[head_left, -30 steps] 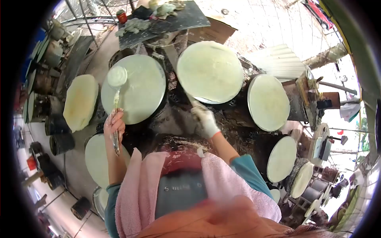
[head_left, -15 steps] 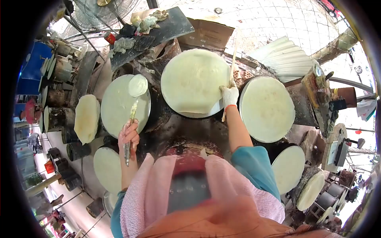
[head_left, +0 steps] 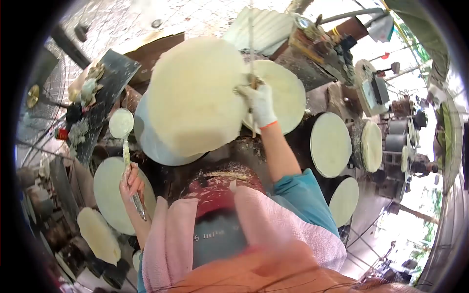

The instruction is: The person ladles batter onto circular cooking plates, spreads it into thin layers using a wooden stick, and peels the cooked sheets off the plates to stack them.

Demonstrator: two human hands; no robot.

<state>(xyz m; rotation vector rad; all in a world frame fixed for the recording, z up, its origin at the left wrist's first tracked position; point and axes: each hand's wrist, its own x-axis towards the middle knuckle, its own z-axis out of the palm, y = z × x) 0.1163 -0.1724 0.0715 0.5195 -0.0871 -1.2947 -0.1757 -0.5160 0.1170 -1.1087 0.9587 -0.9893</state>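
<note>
My left hand, bare and smeared with batter, is closed round the handle of a ladle. The ladle's round bowl points away from me and is coated in pale batter. In a white glove, my right hand grips a long thin wooden stick along with the right edge of a large pale round crepe. That crepe is raised off the middle griddle, whose bare grey-blue surface shows at lower left. Another crepe lies on the griddle beyond my right hand, partly hidden by it.
To the left, a batter-covered griddle lies under my left forearm. More round griddles with pale crepes stand at right. A dark board with crumpled cloths is at back left, and a corrugated sheet stands at the back.
The middle crepe has come up off its griddle with my gloved hand at its edge, baring the metal. The view has turned right. My left hand still holds the ladle.
</note>
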